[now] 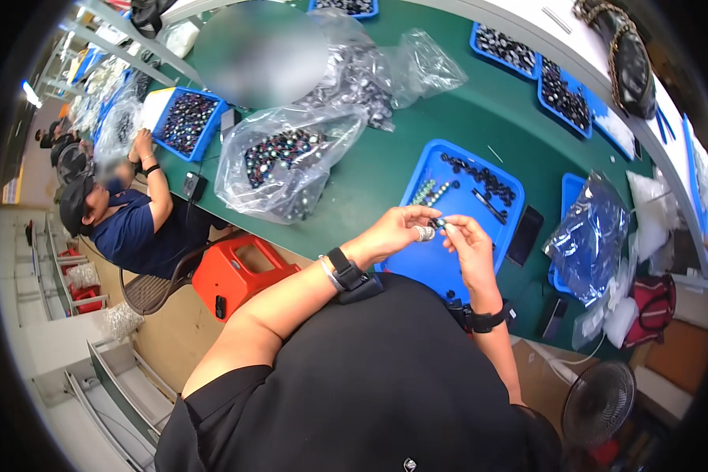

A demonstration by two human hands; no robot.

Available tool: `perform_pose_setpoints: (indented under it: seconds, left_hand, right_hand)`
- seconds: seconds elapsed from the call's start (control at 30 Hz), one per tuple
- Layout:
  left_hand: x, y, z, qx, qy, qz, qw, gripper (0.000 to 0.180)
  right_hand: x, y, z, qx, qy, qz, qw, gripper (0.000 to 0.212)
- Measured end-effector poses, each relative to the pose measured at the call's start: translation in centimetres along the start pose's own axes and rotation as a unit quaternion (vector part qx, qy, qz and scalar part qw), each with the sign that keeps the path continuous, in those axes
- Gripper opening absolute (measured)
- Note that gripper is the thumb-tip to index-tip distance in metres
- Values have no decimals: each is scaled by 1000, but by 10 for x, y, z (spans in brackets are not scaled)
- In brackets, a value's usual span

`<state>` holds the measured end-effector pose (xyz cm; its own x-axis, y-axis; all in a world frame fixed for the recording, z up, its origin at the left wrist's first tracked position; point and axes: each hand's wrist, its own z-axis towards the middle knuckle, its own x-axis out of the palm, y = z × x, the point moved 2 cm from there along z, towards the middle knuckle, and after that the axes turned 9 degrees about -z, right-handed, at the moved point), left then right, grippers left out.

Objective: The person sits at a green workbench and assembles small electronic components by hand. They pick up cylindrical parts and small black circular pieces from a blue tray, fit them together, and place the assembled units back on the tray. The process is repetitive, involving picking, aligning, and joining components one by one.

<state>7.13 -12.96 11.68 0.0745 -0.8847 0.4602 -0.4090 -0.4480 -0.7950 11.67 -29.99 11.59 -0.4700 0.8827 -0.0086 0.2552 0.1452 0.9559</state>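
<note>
Above the near part of a blue tray [417, 263], my left hand [401, 230] and my right hand [472, 242] meet fingertip to fingertip. Pinched between them is a small dark, shiny bead piece [439, 223]; its exact shape is too small to make out. A ring shows on my left hand. Loose black beads [484, 182] lie along the tray's far right side. Short rows of greenish beads [424, 192] rest just beyond my fingers. A slim black stick-like item [489, 206] lies to their right.
A dark phone [525, 236] lies right of the tray. At the left, a clear bag of beads [283, 161] spreads over the green table [385, 138]. A co-worker [134, 220] sits beside a bead-filled blue tray [187, 124]. A red stool [240, 271] stands between us.
</note>
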Motion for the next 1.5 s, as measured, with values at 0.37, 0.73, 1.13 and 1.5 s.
perform_pose_setpoints:
  seconds: [0.37, 0.73, 1.13, 1.5]
  left_hand:
    - [0, 2, -1, -29, -28, -39, 998, 41]
    - [-2, 3, -3, -31, 3, 8, 999, 41]
    - [-6, 12, 1, -37, -3, 21, 999, 42]
    - [-17, 48, 14, 12, -77, 134, 988, 13]
  right_hand:
    - [-6, -11, 0, -5, -15, -8, 1000, 14]
    - [6, -13, 0, -21, 14, -84, 996, 12]
    - [10, -24, 3, -10, -45, -120, 992, 9]
    - [18, -41, 5, 50, 67, -113, 990, 20]
